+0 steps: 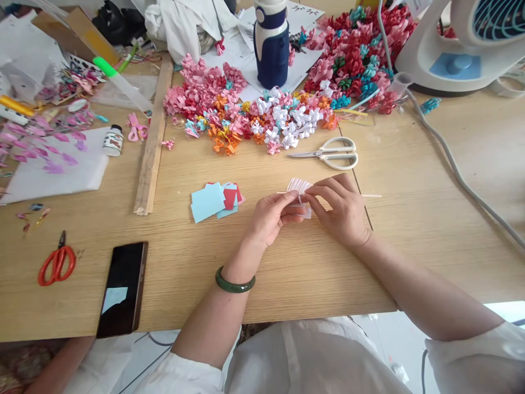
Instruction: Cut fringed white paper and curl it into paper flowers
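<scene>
In front of me my left hand (273, 216) pinches a small pale pink paper (299, 185) cut into a row of narrow strips. A thin white stick (372, 196) lies across the paper and passes behind my right hand (338, 205). The thumb and fingers of my right hand are closed at one paper strip beside the stick; the exact pinch is partly hidden. To the left lies a small pile of light blue, red and pink paper cards (208, 201). Scissors with white handles (338, 154) rest beyond my hands.
A heap of small paper flowers (283, 117) spreads behind, around a dark blue bottle (272, 54). A wooden bar (153, 142), red-handled scissors (57, 265) and a phone (123, 287) lie left. A fan (455, 60) with a grey cable (451, 158) stands right.
</scene>
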The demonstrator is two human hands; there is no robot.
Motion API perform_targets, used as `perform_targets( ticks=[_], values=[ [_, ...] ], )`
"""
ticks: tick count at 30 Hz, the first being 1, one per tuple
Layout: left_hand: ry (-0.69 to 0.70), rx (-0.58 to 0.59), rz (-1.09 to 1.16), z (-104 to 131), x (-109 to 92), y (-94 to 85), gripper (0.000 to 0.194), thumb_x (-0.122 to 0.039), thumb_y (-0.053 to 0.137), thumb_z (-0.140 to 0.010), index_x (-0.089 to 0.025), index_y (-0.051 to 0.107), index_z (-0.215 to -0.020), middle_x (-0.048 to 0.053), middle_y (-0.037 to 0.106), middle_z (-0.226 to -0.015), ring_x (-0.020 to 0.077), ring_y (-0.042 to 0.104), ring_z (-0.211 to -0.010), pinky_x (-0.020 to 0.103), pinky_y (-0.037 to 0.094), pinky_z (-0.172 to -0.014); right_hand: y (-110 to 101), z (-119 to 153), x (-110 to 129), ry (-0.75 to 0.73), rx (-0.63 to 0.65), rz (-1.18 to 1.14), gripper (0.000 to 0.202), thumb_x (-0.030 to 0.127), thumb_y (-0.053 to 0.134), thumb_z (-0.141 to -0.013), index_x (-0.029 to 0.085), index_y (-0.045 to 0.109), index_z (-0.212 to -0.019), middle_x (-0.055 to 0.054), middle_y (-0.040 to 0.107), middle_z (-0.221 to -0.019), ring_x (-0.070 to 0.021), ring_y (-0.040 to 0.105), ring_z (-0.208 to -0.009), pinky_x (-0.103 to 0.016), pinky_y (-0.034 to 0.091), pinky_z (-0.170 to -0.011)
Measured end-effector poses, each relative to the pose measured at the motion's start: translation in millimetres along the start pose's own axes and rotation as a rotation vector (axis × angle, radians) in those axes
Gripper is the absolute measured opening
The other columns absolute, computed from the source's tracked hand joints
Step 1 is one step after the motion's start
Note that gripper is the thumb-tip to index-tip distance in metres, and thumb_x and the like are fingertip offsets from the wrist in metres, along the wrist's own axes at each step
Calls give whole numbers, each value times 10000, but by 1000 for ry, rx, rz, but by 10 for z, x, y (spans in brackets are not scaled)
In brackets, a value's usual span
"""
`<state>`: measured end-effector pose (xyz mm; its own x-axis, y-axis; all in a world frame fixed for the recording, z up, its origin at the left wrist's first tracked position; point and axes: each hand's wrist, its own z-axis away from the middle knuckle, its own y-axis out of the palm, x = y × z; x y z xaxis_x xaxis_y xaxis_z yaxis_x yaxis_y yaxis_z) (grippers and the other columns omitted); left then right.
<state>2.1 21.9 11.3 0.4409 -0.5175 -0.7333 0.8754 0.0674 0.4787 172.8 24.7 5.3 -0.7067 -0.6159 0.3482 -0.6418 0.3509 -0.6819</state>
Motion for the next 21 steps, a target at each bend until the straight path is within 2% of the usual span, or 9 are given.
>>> perform_targets(
  ticks=[5, 11, 15, 21],
  values=[
    [-5, 5, 19, -8, -3, -5, 193, -294, 805, -757, -111, 750, -788, 61, 774, -792, 82, 674, -561, 150, 533, -471, -10, -6, 7, -23, -23, 12, 60, 201, 632, -925, 225, 685, -918, -40, 737, -862, -211, 580, -808, -362, 515, -717],
    [113, -18, -54, -16, 41, -20, 271, -330, 871, -655, -112, 770, -782, 47, 756, -729, 85, 674, -594, 145, 527, -500, -21, -14, 20, -22, 35, 53, 106, 219, 609, -943, 201, 713, -928, -58, 739, -911, -208, 598, -833, -345, 525, -720],
    [161, -24, -75, -25, 45, -30, 240, -280, 852, -660, -136, 782, -839, 28, 748, -711, 82, 664, -590, 150, 509, -491, 12, -2, 1, 12, 84, 29, 134, 237, 610, -948, 177, 729, -942, -57, 745, -877, -198, 598, -780, -335, 518, -677],
    [98, -31, -78, -4, -12, -14, 171, -136, 693, -726, -134, 775, -877, 32, 761, -770, 99, 686, -605, 183, 536, -518, 25, 1, -11, 43, 64, -26, 121, 234, 618, -943, 181, 714, -892, -47, 736, -823, -196, 583, -758, -332, 498, -670]
  ],
)
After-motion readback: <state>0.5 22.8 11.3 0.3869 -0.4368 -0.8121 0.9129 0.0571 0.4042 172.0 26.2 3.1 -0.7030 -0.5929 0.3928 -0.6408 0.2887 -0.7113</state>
